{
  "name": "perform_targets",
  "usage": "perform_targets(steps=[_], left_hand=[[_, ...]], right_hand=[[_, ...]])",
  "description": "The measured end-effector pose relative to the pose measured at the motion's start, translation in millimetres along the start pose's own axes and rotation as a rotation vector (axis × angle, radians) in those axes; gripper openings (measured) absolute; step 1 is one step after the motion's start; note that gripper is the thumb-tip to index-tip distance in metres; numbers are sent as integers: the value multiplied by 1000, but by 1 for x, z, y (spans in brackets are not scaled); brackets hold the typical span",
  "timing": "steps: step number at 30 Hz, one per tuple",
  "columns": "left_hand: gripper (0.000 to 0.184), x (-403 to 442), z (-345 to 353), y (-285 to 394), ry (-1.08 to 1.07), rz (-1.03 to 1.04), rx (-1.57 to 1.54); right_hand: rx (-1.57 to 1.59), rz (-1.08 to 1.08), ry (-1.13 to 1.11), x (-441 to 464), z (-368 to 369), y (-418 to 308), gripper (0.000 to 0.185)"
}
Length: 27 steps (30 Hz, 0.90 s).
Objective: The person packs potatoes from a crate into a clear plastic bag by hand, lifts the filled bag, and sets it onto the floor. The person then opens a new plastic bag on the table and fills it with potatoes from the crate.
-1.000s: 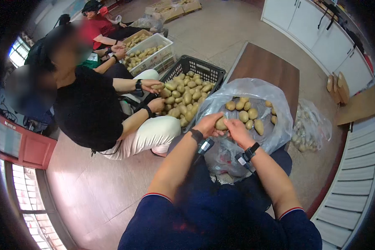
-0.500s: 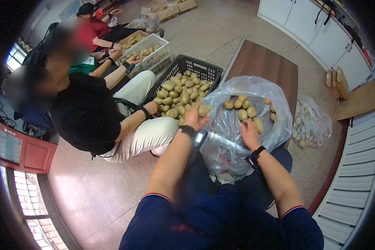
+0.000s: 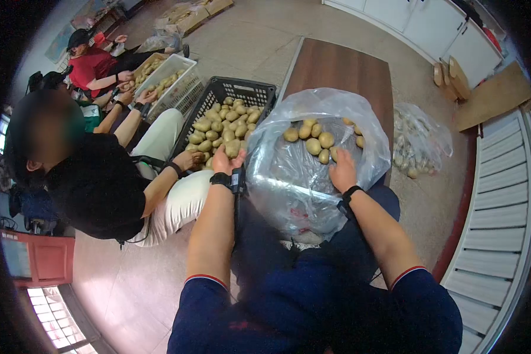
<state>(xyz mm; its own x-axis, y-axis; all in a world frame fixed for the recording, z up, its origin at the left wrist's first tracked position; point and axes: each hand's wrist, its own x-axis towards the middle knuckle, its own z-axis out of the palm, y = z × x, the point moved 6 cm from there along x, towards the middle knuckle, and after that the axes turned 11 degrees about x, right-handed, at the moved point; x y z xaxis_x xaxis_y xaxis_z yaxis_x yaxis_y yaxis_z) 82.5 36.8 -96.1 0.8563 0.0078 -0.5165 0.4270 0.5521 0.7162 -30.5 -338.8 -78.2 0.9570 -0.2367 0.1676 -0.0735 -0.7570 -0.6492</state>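
My left hand (image 3: 225,162) is closed around a potato (image 3: 232,148), held over the near right part of a black plastic crate (image 3: 265,88) full of potatoes. In the mouth of a large clear plastic bag (image 3: 277,203), my right hand (image 3: 343,172) has its fingers stretched out against a potato (image 3: 334,154); I cannot tell whether they touch it or are just beside it. Several loose potatoes (image 3: 313,146) lie inside the bag, beyond that hand. The bag rests between my legs, against a brown wooden board (image 3: 336,65).
A co-worker in black (image 3: 100,177) sits at my left, a hand (image 3: 187,159) at the black crate. Farther off, others work over a white crate (image 3: 186,76) of potatoes. On the right are a filled clear bag (image 3: 419,141), cardboard (image 3: 495,97) and a white slatted panel (image 3: 489,206).
My view has turned, shifting the scene left. My left hand still holds a potato. An elongated potato at my right hand's fingers has moved, and that hand is near the loose potatoes.
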Motion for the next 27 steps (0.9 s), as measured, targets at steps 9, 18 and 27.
perform_targets(steps=[9, 18, 27], left_hand=[[41, 0, -10, 2, 125, 35, -204], [44, 0, -26, 10, 299, 167, -145], [44, 1, -21, 3, 325, 111, -66]], right_hand=[[-82, -77, 1, 0, -5, -14, 54], [-101, -14, -6, -4, -5, -16, 49], [-93, 68, -91, -16, 7, -6, 43]])
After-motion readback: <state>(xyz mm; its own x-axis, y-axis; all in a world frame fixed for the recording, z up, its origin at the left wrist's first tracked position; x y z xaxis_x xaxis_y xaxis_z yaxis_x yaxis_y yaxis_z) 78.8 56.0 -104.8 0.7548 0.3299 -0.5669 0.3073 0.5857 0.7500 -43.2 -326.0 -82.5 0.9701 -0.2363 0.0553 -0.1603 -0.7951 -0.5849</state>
